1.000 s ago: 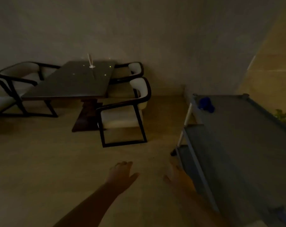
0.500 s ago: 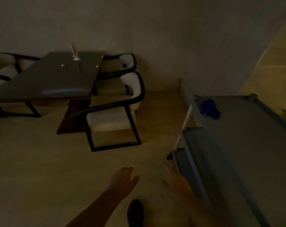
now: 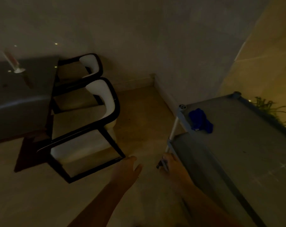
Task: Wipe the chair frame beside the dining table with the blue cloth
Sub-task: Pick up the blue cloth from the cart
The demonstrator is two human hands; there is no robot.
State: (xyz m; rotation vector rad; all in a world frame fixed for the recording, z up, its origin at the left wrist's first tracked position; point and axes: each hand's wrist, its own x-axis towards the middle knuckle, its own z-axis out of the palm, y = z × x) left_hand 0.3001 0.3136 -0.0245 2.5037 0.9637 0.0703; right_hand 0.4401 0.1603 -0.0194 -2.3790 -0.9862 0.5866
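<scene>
On top of the grey shelf rack (image 3: 247,145), near its far left corner, lies the blue cloth (image 3: 200,118), bunched up, touched by no hand. Down low, left hand (image 3: 125,172) held out over the floor (image 3: 139,122), fingers (image 3: 132,159) loose and spread, holding nothing, just by the near bottom corner of the chair frame (image 3: 113,104). Right hand (image 3: 172,167) beside the rack's front edge, empty as far as can be seen; fingers too dark and blurry to tell how wide. Black frame, white seat and back, pushed in beside the dark counter (image 3: 21,99). Second chair (image 3: 91,64) just behind, closer to the wall (image 3: 155,38). Green plant (image 3: 270,108) past the rack.
</scene>
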